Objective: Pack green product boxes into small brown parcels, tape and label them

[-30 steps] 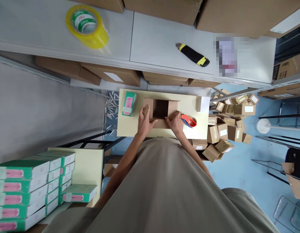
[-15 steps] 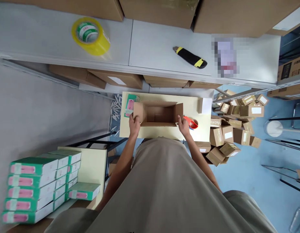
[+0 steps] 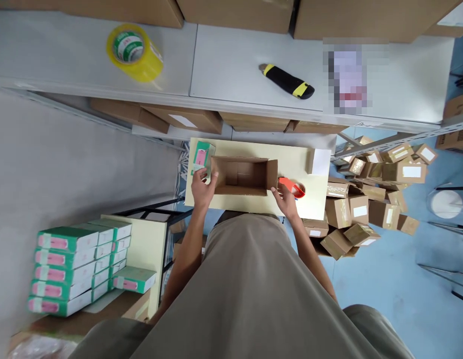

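Note:
An open cardboard box (image 3: pixel 241 189) stands on the pale yellow table (image 3: pixel 239 203), its inside facing up at me. My left hand (image 3: pixel 203 190) is at the box's left side, fingers spread and the thumb against the edge. My right hand (image 3: pixel 286 199) is by the right end flap (image 3: pixel 272 174), its thumb near the flap's lower corner and its fingers apart. A red tape dispenser (image 3: pixel 291 186) lies just beyond the right fingers. Behind the left fingers is a green and white box with a pink picture (image 3: pixel 201 153).
A white box (image 3: pixel 319 162) sits at the table's right end. Across the front runs a grey shelf (image 3: pixel 227 65) with a yellow tape roll (image 3: pixel 136 55) and a utility knife (image 3: pixel 287 81). Green boxes (image 3: pixel 67 259) are stacked at left; cardboard boxes (image 3: pixel 338 212) pile up at right.
Both hands have loosened from the box's end flaps, and the fingers have spread. The left flap no longer sticks outward. The view has shifted slightly.

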`<state>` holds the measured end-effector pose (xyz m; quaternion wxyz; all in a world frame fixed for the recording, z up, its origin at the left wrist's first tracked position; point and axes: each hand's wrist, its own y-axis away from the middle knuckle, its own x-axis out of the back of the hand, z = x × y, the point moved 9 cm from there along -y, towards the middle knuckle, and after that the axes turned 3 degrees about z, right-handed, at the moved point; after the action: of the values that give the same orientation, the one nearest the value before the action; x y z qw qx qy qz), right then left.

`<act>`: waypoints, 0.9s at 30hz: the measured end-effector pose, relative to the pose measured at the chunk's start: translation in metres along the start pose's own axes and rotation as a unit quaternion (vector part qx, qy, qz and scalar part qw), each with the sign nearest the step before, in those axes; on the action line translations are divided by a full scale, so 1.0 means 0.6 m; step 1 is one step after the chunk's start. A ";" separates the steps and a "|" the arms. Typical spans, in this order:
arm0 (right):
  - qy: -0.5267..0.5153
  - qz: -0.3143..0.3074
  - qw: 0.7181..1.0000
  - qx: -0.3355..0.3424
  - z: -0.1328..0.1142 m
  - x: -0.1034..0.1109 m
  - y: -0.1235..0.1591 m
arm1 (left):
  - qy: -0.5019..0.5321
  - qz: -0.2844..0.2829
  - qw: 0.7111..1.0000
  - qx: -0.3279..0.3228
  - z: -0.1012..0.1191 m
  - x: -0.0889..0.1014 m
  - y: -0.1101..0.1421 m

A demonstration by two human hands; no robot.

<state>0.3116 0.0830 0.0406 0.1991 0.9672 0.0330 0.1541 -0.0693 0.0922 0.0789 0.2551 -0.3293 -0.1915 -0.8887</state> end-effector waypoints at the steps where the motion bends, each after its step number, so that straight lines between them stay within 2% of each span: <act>1: -0.008 -0.008 1.000 -0.002 0.004 -0.002 0.000 | 0.003 -0.005 1.000 0.014 -0.004 -0.005 0.007; 5: -0.028 -0.045 0.998 0.014 0.008 -0.021 -0.012 | 0.069 -0.043 0.994 0.067 -0.027 -0.030 0.057; 8: 0.025 -0.048 0.998 0.025 0.015 -0.033 -0.022 | 0.084 -0.064 0.993 0.059 -0.036 -0.037 0.103; 13: 0.101 -0.032 0.994 0.014 0.025 -0.058 -0.012 | -0.030 -0.004 0.999 0.037 -0.054 0.001 0.143; 17: 0.169 -0.032 0.984 0.041 0.000 -0.084 0.034 | -0.086 -0.010 0.995 0.050 -0.086 0.039 0.147; 19: 0.206 -0.020 0.976 0.069 -0.025 -0.093 0.064 | -0.078 -0.019 0.994 0.070 -0.121 0.075 0.153; 22: 0.238 -0.014 0.964 0.120 -0.076 -0.125 0.110 | -0.035 -0.013 0.995 0.096 -0.204 0.161 0.180; 24: 0.239 -0.037 0.959 0.149 -0.108 -0.177 0.140 | 0.023 0.009 0.994 0.103 -0.273 0.233 0.210; 27: 0.228 -0.106 0.953 0.171 -0.141 -0.304 0.187 | 0.117 0.076 0.980 0.144 -0.391 0.347 0.272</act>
<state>0.1121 -0.0113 0.1066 0.0331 0.9168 0.2055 0.3408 -0.2254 -0.2253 0.0826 0.3874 -0.1964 -0.2612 -0.8620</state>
